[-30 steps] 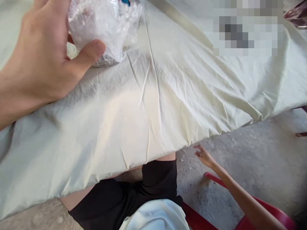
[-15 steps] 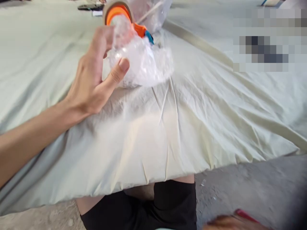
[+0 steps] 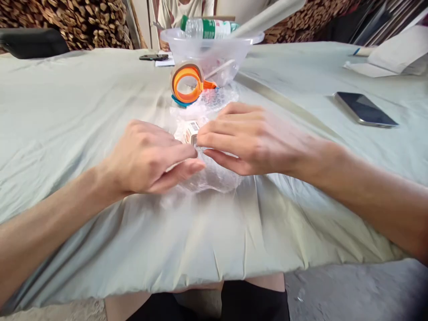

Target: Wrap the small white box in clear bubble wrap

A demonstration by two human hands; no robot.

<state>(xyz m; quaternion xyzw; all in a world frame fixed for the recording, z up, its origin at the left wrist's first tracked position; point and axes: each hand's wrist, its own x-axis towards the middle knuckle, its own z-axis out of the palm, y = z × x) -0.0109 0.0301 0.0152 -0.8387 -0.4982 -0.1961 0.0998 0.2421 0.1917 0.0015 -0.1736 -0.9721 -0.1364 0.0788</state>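
We're holding left hand [image 3: 149,156] and right hand [image 3: 249,140] about a small box [image 3: 191,132], sitting amid bubble wrap [image 3: 216,177] on the near tabletop [image 3: 100,98] — wrap only partly covering it. Fingers are lying bent — clamping or not, we cannot tell.

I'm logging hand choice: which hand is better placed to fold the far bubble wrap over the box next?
Probably the right hand: it lies close to the far wrap, right of the box. The left hand is farther from that wrap.

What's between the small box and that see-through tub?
In the head view, an orange tape dispenser and crumpled bubble wrap lie between the small box and the tub.
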